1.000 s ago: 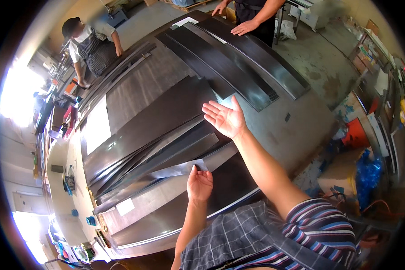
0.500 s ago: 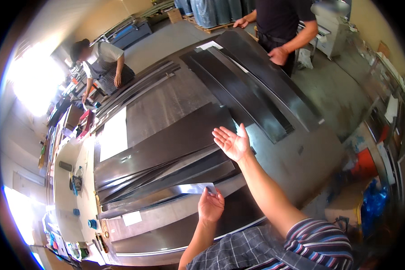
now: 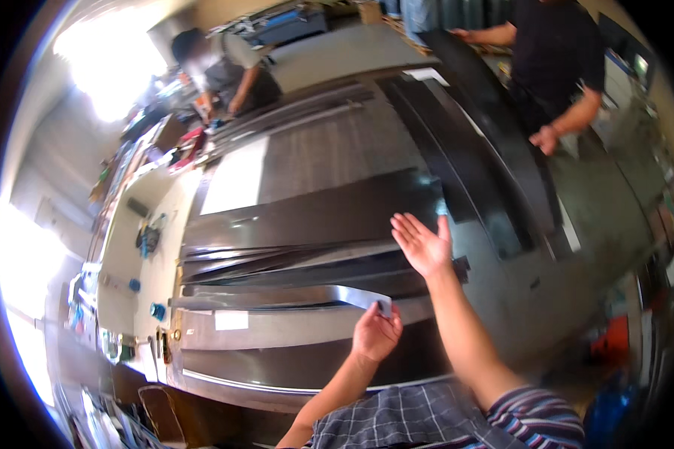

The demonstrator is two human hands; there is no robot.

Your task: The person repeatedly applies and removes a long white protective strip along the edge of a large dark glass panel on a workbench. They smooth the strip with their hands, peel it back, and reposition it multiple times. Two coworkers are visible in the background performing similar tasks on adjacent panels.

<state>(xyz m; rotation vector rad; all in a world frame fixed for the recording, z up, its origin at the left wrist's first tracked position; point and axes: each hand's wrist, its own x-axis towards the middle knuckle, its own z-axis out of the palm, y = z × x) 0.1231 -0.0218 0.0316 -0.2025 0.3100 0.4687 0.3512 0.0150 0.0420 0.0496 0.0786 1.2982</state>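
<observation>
My left hand [image 3: 378,333] is closed on the near end of a long, thin, shiny metal strip [image 3: 262,299]. The strip runs leftward over the table, and its held end twists and catches the light. My right hand [image 3: 425,243] is raised above the table with the palm up, fingers out and thumb apart; nothing is in it. Beneath and beyond it lies a wide dark sheet [image 3: 314,209]. Several narrower dark strips [image 3: 337,269] are stacked loosely between that sheet and the held strip.
Across the table, a person in a dark shirt [image 3: 558,56] grips a long dark panel [image 3: 502,142]. Another person [image 3: 240,75] bends over the far left edge. A pale side bench [image 3: 153,262] with small blue items adjoins the left edge. An orange-red object [image 3: 612,340] stands at right.
The view has shifted, moving the scene rightward. The person opposite has lifted the dark panel and tilted it. My left hand still holds the strip; my right palm remains open.
</observation>
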